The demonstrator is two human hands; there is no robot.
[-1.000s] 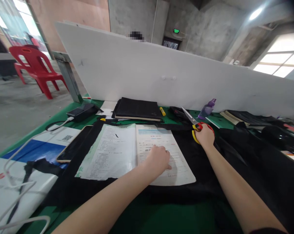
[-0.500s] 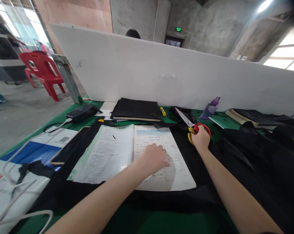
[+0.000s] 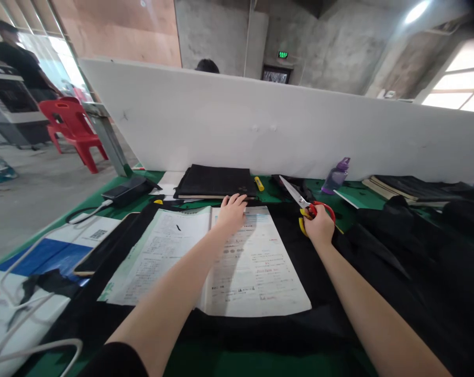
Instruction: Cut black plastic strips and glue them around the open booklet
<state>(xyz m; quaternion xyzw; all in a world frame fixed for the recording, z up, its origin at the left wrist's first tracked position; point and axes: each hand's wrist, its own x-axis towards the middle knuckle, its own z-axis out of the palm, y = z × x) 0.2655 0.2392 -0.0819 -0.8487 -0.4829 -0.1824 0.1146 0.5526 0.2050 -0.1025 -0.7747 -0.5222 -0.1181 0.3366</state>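
Observation:
An open book (image 3: 256,262) with printed pages lies on black cloth (image 3: 319,283) in front of me. My left hand (image 3: 232,213) rests at the top of the book near its centre fold, fingers stretched toward the far edge. To the right of the book, my right hand (image 3: 319,226) is closed around the handles of a pair of scissors (image 3: 294,191). Their handles are red and yellow, and the metal blades point up and left, away from me. A black-covered book (image 3: 215,181) sits just beyond my left fingertips.
A white partition (image 3: 221,120) stands behind the green table. Near it are a yellow tube-like item (image 3: 259,184) and a purple bottle (image 3: 336,176). A phone (image 3: 103,246), black device (image 3: 130,189) and white cable lie left. Bunched black cloth (image 3: 421,267) covers the right side.
My left hand has moved from the middle of the right page up to the book's top edge, its fingers now extended. The right hand still holds the scissors in nearly the same place.

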